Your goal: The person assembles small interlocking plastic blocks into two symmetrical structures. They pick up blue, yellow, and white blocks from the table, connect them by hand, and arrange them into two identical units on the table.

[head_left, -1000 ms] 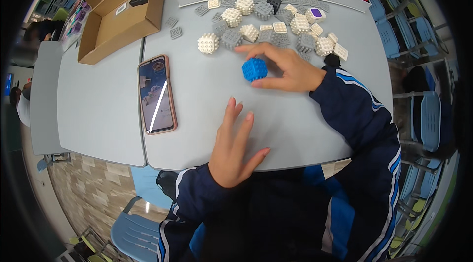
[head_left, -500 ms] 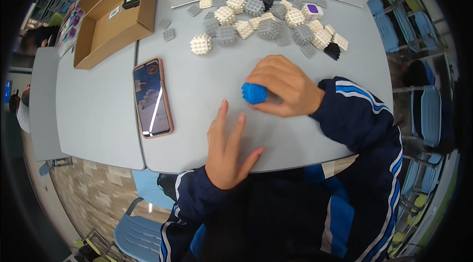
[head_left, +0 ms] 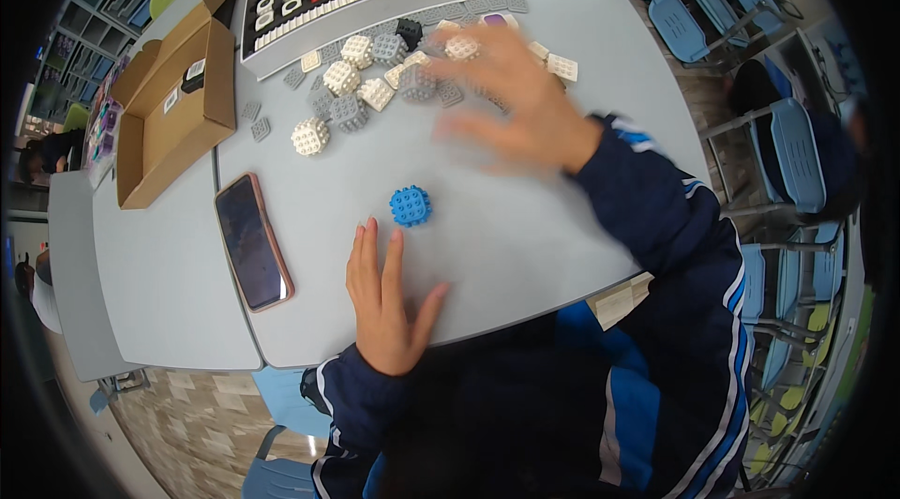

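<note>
A blue studded building cube (head_left: pixel 411 205) lies by itself on the grey-white table (head_left: pixel 319 246). Just below it my left hand (head_left: pixel 382 297) rests near the table's front edge, fingers stretched out and spread, their tips close to the cube. My right hand (head_left: pixel 525 96) is raised over the right side of a pile of pieces, smeared by motion; its fingers look spread and no object shows in it. In the pile are white studded cubes (head_left: pixel 310 136), grey studded cubes (head_left: pixel 349 112) and flat white plates (head_left: pixel 562 67). The hand hides part of these.
At the back stands a white-rimmed case (head_left: pixel 323 44) with red, yellow, green and blue blocks in it. An open cardboard box (head_left: pixel 178 114) is at the left. A phone (head_left: pixel 254 242) lies left of my left hand. Blue chairs (head_left: pixel 787 143) stand to the right.
My right hand has let go of the blue cube and moved away from it, up over the pile. The cube now lies on the table. The whole view has shifted, and the phone's screen has gone dark.
</note>
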A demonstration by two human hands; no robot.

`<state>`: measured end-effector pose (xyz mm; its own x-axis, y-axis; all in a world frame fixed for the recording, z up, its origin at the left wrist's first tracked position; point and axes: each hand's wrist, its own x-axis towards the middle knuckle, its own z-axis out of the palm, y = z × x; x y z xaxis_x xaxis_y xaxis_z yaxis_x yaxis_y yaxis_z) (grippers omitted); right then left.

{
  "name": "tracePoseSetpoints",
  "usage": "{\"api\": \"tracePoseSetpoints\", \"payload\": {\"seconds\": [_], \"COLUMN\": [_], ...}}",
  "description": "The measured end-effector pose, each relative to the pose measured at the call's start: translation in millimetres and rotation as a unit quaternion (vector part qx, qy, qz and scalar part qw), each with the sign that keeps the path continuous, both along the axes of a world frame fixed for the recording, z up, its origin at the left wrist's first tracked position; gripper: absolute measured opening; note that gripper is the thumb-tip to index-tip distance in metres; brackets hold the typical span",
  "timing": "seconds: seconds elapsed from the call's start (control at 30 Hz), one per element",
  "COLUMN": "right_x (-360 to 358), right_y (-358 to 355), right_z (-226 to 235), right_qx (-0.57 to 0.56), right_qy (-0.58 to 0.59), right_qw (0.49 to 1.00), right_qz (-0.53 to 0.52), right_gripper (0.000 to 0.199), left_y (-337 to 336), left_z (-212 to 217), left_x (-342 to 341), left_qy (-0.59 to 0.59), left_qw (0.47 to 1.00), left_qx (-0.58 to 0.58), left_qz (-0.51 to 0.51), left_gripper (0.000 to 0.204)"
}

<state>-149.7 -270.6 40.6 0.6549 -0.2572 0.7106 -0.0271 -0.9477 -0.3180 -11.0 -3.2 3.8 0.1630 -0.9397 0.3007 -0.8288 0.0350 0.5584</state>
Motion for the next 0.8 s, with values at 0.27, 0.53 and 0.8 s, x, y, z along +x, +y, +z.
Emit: {"api": "tracePoseSetpoints", "payload": {"seconds": [0.27,0.53,0.8], "right_x": [-94.9,-88.7,-92.6], "right_y": [-220.4,-249.9,-218.7], "right_z": [21.4,16.5,67.5], "right_qx": [-0.073,-0.049,-0.081], "right_qy": [0.118,0.292,0.237], "right_qw": [0.92,0.852,0.896], "right_qz": [-0.366,-0.432,-0.367], "right_gripper": [0.056,0.062,0.043], "left_y": [-4.6,-2.5,-5.1], "left_z": [4.2,2.2,3.9], "left_x": [-1.3,1.5,1.2], "left_qy": [0.008,0.011,0.01], "left_qw": [1.0,1.0,0.999], "left_qx": [0.005,0.009,0.02], "left_qz": [-0.014,-0.01,-0.024], "left_gripper": [0.077,0.077,0.081]}}
